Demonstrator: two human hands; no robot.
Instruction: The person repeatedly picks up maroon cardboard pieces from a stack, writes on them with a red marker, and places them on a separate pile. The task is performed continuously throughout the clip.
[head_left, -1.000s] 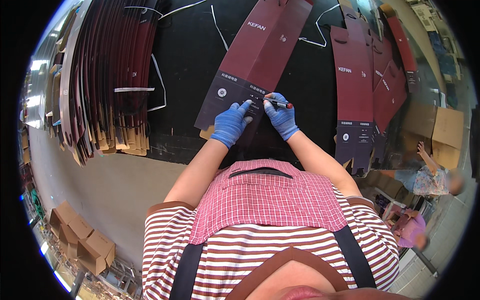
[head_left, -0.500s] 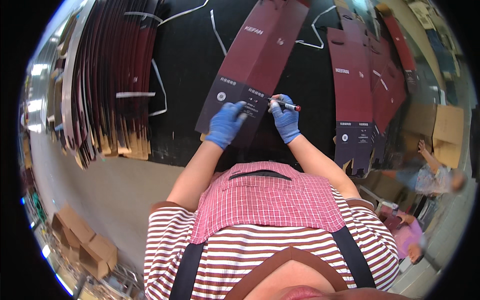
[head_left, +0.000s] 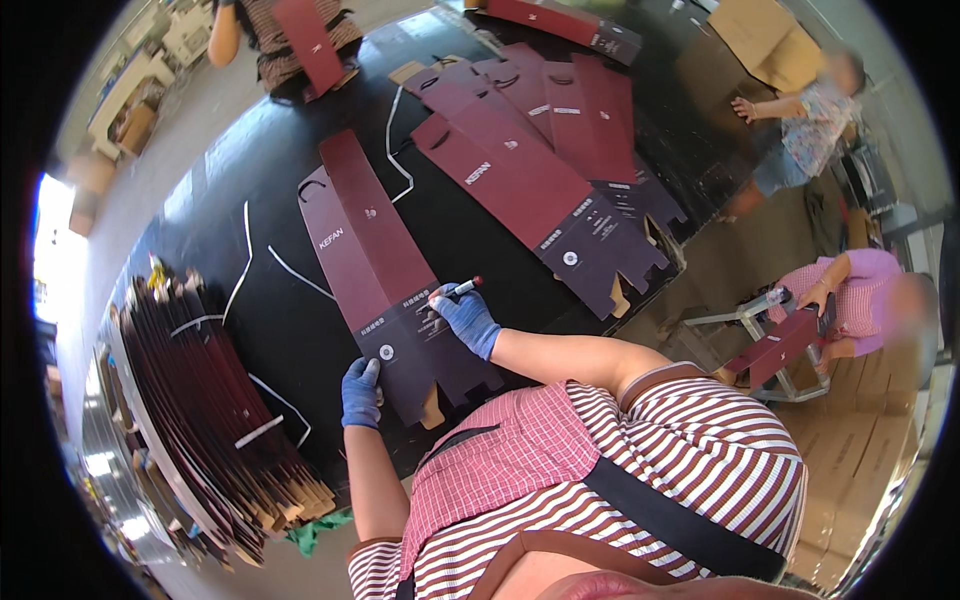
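Observation:
A flattened maroon and dark box sheet [head_left: 375,235] lies on the black table in front of me. My right hand [head_left: 467,318], in a blue glove, is closed on a marker pen [head_left: 458,290] with a dark red end, its tip by the dark printed part of the sheet. My left hand [head_left: 360,393], gloved too, has its thumb against the fingers at the sheet's lower left edge and seems to grip that edge. Right of the sheet, several similar box sheets [head_left: 520,190] lie fanned and overlapping.
A stack of folded box sheets [head_left: 205,400] stands on the left, with white straps [head_left: 290,270] on the black table [head_left: 270,190]. A finished maroon box [head_left: 560,25] lies at the far edge. One co-worker [head_left: 800,130] stands at right; another [head_left: 840,300] holds a maroon box.
My view has turned toward the right. My left hand has moved from the sheet's dark face down to its lower left edge. The marker stays in my right hand.

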